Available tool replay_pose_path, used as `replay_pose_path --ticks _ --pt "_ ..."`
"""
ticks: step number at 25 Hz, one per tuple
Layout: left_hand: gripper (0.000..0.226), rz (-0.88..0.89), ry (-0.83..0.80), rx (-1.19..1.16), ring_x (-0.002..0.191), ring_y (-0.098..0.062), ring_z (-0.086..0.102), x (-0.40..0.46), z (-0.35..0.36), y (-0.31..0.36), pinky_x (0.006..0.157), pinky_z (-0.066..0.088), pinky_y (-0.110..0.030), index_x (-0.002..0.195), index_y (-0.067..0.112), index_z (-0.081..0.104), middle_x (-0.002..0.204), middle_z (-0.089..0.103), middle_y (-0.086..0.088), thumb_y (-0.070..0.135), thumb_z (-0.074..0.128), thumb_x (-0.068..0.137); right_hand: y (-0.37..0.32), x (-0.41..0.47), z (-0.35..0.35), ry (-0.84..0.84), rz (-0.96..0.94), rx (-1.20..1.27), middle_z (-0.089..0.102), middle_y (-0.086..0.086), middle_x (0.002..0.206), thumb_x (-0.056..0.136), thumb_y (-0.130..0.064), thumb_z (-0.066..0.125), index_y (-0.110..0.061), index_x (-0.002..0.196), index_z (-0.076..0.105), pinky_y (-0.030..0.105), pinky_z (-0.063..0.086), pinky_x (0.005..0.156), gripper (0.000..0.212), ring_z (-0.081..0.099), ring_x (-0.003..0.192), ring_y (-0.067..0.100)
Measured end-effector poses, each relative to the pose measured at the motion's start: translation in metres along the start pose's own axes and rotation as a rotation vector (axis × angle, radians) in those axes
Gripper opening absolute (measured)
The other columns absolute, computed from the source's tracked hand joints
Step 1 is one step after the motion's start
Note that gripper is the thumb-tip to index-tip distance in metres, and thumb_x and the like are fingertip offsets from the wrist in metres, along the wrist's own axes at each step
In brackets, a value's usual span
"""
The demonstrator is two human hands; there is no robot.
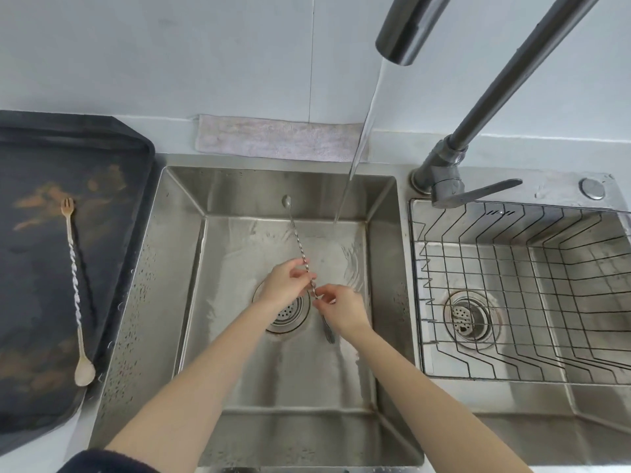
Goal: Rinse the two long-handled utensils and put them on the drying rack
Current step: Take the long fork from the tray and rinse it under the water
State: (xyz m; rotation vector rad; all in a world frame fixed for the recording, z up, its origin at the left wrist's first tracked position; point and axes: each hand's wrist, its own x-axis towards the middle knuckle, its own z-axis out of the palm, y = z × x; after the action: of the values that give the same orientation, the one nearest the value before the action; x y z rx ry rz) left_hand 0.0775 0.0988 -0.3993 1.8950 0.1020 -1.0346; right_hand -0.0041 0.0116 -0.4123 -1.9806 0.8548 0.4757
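Over the left sink basin [177, 254] I hold a long twisted metal utensil [294, 230]; its small spoon end points to the back wall and its fork end hangs below my right hand. My left hand [283, 283] pinches the twisted stem and my right hand [341, 307] grips it just below. Water [355, 155] runs from the tap [406, 32] and lands to the right of the utensil. A second long utensil [75, 288], beige with a white twisted stem, lies on the dark tray [30, 158] at the left. The wire drying rack [519, 288] sits in the right basin.
A grey cloth [273, 139] lies along the back edge behind the sink. The tap's base and lever [474, 192] stand between the two basins. Each basin has a round drain strainer [286, 314], the right one under the rack.
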Motion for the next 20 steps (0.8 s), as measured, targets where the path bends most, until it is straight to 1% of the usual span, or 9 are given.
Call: replay_pose_path --ticks 3,5,7,9,11,13,15,18,20 --pt "0.044 -0.072 -0.054 0.01 0.07 -0.007 0.055 0.004 0.005 -0.009 0.063 0.044 -0.02 0.135 0.005 0.04 0.106 0.064 -0.014 0.004 0.047 0.091 0.013 0.007 0.01 -0.012 0.063 -0.005 0.069 0.009 0.097 0.086 -0.016 0.056 -0.018 0.107 0.069 0.033 0.051 0.089 0.025 0.063 0.098 0.029" --pt "0.042 -0.082 -0.061 0.014 0.068 -0.008 0.052 0.008 0.009 -0.016 0.061 0.041 -0.022 0.132 0.002 0.042 0.084 0.062 -0.005 0.002 0.046 0.091 0.018 0.01 0.014 -0.021 0.077 -0.021 0.07 0.008 0.099 0.087 -0.016 0.056 -0.017 0.108 0.068 0.033 0.051 0.089 0.025 0.063 0.098 0.028" --pt "0.037 -0.094 -0.045 0.008 0.07 -0.013 0.054 0.011 0.01 -0.021 0.064 0.042 -0.025 0.127 0.001 0.047 0.076 0.058 0.0 0.001 0.046 0.09 0.021 0.012 0.017 -0.018 0.086 -0.028 0.068 0.007 0.097 0.087 -0.013 0.055 -0.017 0.11 0.067 0.033 0.051 0.091 0.026 0.062 0.099 0.028" --pt "0.036 -0.121 -0.042 -0.001 0.084 -0.021 0.059 0.012 0.011 -0.025 0.082 0.047 -0.032 0.124 0.002 0.051 0.084 0.061 -0.005 0.001 0.047 0.088 0.024 0.015 0.019 -0.024 0.094 -0.041 0.066 0.005 0.095 0.087 -0.011 0.054 -0.017 0.113 0.066 0.035 0.05 0.093 0.029 0.062 0.102 0.029" --pt "0.039 -0.124 -0.052 0.031 0.101 -0.026 0.06 0.013 0.012 -0.03 0.102 0.044 -0.037 0.125 0.004 0.052 0.1 0.064 -0.012 0.001 0.049 0.087 0.024 0.017 0.021 -0.031 0.1 -0.053 0.069 0.007 0.102 0.087 -0.01 0.052 -0.018 0.115 0.065 0.035 0.05 0.094 0.032 0.062 0.104 0.029" --pt "0.043 -0.115 -0.059 0.078 0.113 -0.028 0.058 0.014 0.012 -0.032 0.106 0.041 -0.043 0.128 0.007 0.051 0.119 0.062 -0.015 0.002 0.05 0.085 0.024 0.019 0.021 -0.036 0.102 -0.064 0.07 0.009 0.108 0.087 -0.009 0.05 -0.019 0.116 0.064 0.033 0.05 0.093 0.034 0.061 0.105 0.029" --pt "0.043 -0.127 -0.069 0.078 0.113 -0.027 0.059 0.016 0.013 -0.034 0.103 0.044 -0.04 0.128 0.009 0.05 0.122 0.061 -0.014 0.003 0.051 0.086 0.025 0.019 0.02 -0.048 0.104 -0.085 0.069 0.009 0.111 0.087 -0.01 0.048 -0.021 0.117 0.063 0.033 0.05 0.093 0.036 0.061 0.107 0.029" --pt "0.04 -0.176 -0.101 0.019 0.098 -0.02 0.057 0.013 0.013 -0.033 0.077 0.048 -0.027 0.128 0.01 0.05 0.11 0.059 -0.005 0.005 0.049 0.088 0.028 0.019 0.018 -0.067 0.127 -0.099 0.068 0.012 0.116 0.089 -0.013 0.044 -0.021 0.119 0.062 0.035 0.051 0.093 0.036 0.06 0.109 0.03" --pt "0.043 -0.198 -0.113 0.023 0.097 -0.017 0.055 0.012 0.012 -0.034 0.069 0.045 -0.019 0.132 0.012 0.046 0.114 0.058 -0.006 0.006 0.048 0.089 0.028 0.018 0.018 -0.087 0.136 -0.103 0.067 0.011 0.119 0.09 -0.015 0.043 -0.02 0.12 0.062 0.035 0.05 0.095 0.036 0.06 0.111 0.03"
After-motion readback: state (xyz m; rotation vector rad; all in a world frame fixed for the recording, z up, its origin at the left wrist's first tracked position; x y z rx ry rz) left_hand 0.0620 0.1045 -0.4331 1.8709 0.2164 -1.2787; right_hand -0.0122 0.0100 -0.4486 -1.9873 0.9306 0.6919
